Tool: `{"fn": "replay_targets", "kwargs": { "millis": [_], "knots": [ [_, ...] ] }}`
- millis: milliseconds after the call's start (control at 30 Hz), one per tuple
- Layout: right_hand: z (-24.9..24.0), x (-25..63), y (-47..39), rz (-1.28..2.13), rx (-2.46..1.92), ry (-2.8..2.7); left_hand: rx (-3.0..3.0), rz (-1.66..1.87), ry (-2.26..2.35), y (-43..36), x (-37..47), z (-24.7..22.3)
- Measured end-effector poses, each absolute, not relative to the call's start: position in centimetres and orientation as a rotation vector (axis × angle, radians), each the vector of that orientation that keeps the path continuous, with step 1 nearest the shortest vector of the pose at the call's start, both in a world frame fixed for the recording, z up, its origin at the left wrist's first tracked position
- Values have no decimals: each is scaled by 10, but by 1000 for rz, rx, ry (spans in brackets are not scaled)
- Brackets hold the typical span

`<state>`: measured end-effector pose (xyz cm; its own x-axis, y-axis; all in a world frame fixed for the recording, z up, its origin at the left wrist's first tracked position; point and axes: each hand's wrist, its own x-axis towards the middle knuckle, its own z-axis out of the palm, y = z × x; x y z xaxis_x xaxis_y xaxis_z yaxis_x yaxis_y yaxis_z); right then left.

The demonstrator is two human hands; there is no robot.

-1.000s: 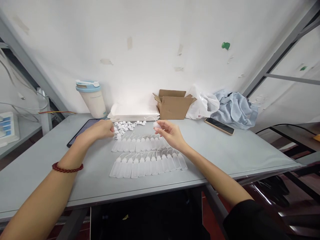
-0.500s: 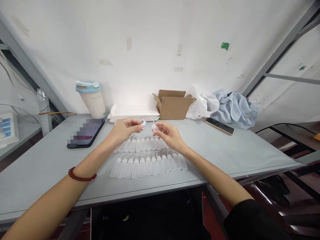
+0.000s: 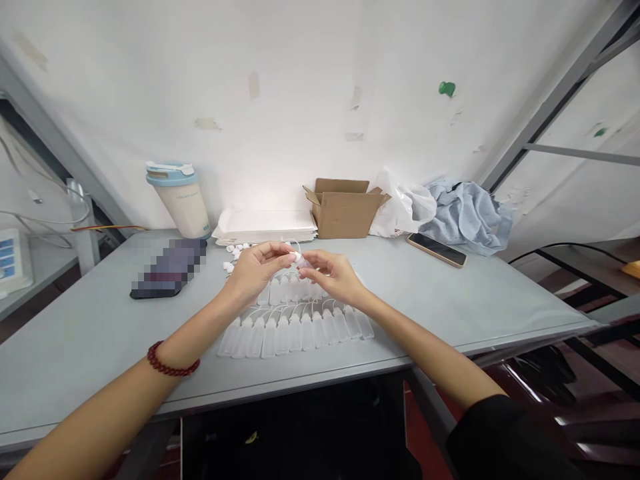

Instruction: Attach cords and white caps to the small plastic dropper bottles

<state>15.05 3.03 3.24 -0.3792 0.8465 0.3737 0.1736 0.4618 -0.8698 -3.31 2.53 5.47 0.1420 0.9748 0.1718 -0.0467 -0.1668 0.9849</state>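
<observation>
My left hand [image 3: 263, 267] pinches a small white cap [image 3: 297, 255] at the mouth of a translucent plastic bottle. The bottle [image 3: 303, 263] is tilted in the closed fingers of my right hand [image 3: 336, 275], which hide most of it. A thin white strap or tube [image 3: 300, 245] loops above the fingertips. Both hands hover over the table, close together. Below them lie two rows of similar translucent bottles [image 3: 295, 332] with thin curved white strands at their tops. Several loose white caps [image 3: 229, 267] lie left of my left hand.
Along the wall stand a blue-lidded cup [image 3: 181, 200], a stack of white sheets [image 3: 265, 227], an open cardboard box [image 3: 345, 213], a white plastic bag [image 3: 400, 207] and a crumpled blue cloth [image 3: 467, 213]. One phone [image 3: 167, 270] lies left, another phone [image 3: 436, 250] right, on the grey table [image 3: 500, 300].
My hands have come together from a small gap. The cap in my left hand now meets the bottle's top, and the loose caps at the left have come into view.
</observation>
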Motion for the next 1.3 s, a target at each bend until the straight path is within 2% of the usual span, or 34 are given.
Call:
{"fn": "replay_targets", "kwargs": {
  "millis": [500, 1000, 1300],
  "knots": [
    [20, 157, 41, 188, -724, -2098, 1490, 1017, 1108, 25, -38, 57],
    [26, 156, 36, 141, -658, -2186, 1538, 914, 1146, 28, -38, 56],
    [23, 158, 39, 188, -716, -2195, 1828, 940, 1138, 21, -37, 60]
  ]
}}
